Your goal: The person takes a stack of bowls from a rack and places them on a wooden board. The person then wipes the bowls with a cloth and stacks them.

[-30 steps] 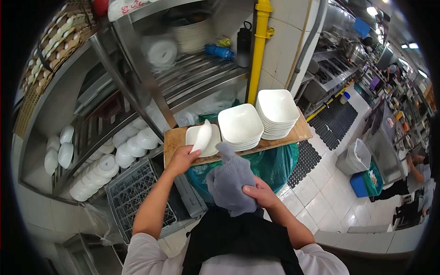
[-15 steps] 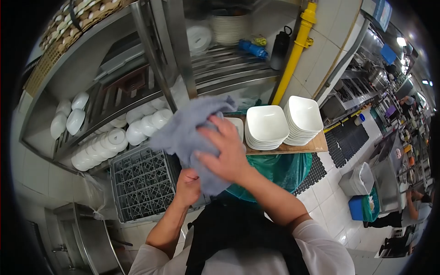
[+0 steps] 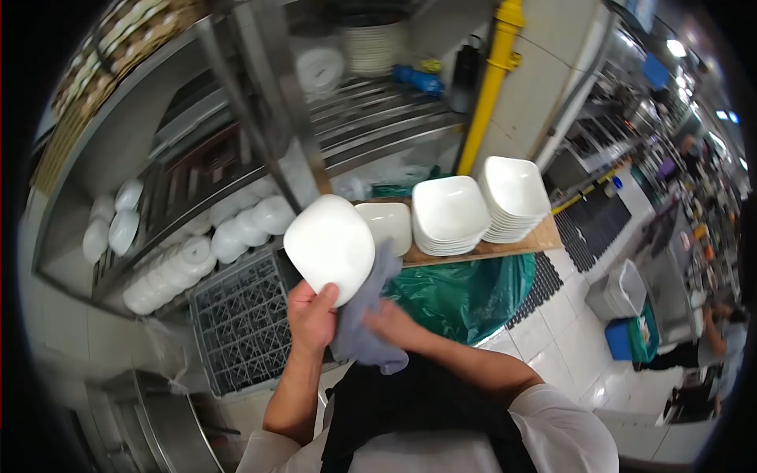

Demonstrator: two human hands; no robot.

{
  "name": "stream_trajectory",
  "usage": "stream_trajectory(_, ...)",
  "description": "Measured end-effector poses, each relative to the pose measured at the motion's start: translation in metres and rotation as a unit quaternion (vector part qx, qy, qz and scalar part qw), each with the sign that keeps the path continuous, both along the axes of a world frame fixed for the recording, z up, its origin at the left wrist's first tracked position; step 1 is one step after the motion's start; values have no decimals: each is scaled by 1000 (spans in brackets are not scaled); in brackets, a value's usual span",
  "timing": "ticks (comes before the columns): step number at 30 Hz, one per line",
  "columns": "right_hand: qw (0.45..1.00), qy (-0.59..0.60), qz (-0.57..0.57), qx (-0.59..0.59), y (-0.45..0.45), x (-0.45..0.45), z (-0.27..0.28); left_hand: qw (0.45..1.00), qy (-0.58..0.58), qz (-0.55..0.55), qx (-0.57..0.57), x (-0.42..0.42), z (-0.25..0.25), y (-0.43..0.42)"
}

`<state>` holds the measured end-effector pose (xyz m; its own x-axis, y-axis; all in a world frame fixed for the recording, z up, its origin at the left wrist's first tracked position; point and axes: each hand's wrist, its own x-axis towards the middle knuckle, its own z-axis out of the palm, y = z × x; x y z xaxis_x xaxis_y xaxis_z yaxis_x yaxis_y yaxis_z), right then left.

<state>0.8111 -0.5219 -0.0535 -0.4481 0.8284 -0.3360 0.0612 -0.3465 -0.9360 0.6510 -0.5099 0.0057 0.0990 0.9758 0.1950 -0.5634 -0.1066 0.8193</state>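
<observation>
My left hand [image 3: 312, 317] pinches the lower edge of a white rounded-square dish [image 3: 327, 244], thumb on its face, holding it tilted up in front of me. To the right of it, my right hand [image 3: 394, 324] is smeared by motion and closed on a grey-blue cloth [image 3: 359, 331]. The cloth hangs down beside and partly behind the dish. Past the cloth, another white dish [image 3: 388, 224] rests on a wooden board [image 3: 544, 234]. Two stacks of similar dishes, a nearer stack [image 3: 450, 213] and a taller right stack [image 3: 514, 193], stand along that board.
Below the board hangs a green bin liner [image 3: 473, 296]. A grey glass rack [image 3: 244, 323] stands at left, under a shelf with rows of white bowls [image 3: 169, 268]. A yellow pipe [image 3: 490, 79] rises behind. At far right a person [image 3: 725, 347] stands near bins [image 3: 619, 288].
The cloth has dropped and moved right, uncovering the white dish in my left hand. My right hand has moved down, toward my body. The view has shifted slightly.
</observation>
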Motion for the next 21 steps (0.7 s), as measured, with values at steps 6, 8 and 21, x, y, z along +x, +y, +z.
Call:
stream_trajectory(6,984,11,19,175,-23,37,0,914,368,-85,149,55,23,48)
stream_trajectory(8,989,34,-7,141,-28,49,2,826,498,-101,245,82,43,63)
stream_trajectory(21,971,168,-155,68,-78,96,-26,479,749,-176,423,157,11,114)
